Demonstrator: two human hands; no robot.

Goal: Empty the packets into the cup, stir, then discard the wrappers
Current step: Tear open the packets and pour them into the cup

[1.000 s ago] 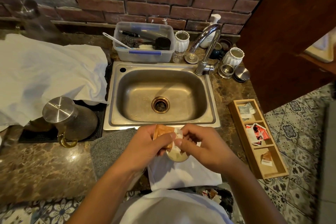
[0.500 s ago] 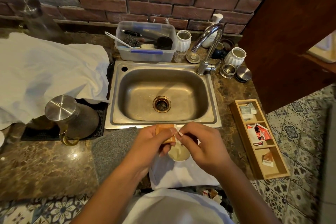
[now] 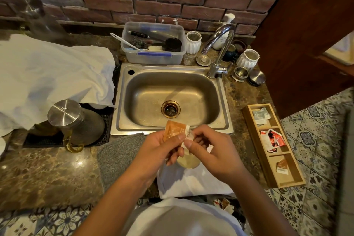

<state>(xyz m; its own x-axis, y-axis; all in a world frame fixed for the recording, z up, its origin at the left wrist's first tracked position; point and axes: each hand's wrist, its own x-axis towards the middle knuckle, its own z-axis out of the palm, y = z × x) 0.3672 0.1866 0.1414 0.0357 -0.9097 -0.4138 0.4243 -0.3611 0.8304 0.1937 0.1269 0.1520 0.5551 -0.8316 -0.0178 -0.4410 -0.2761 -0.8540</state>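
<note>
An orange packet [image 3: 173,130] stands upright in front of the sink, pinched between both hands. My left hand [image 3: 159,146] grips its lower left side. My right hand [image 3: 212,151] pinches its white right edge between thumb and forefinger. Directly below the hands a pale cup [image 3: 188,162] sits on a white cloth [image 3: 187,182], mostly hidden by my fingers. A wooden tray [image 3: 296,180] at the right holds more packets: grey ones, red ones [image 3: 273,140] and one orange one [image 3: 282,165].
The steel sink [image 3: 172,99] lies just beyond the hands, with the tap [image 3: 220,50] at its back right. A grey mat [image 3: 118,157] is left of the cup, and a metal-lidded glass carafe [image 3: 76,122] farther left. Torn wrappers [image 3: 224,204] lie below the counter edge.
The hands have stayed over the cup, and the packet's top now stands more clearly above my left fingers. My right thumb and forefinger have settled on its white edge.
</note>
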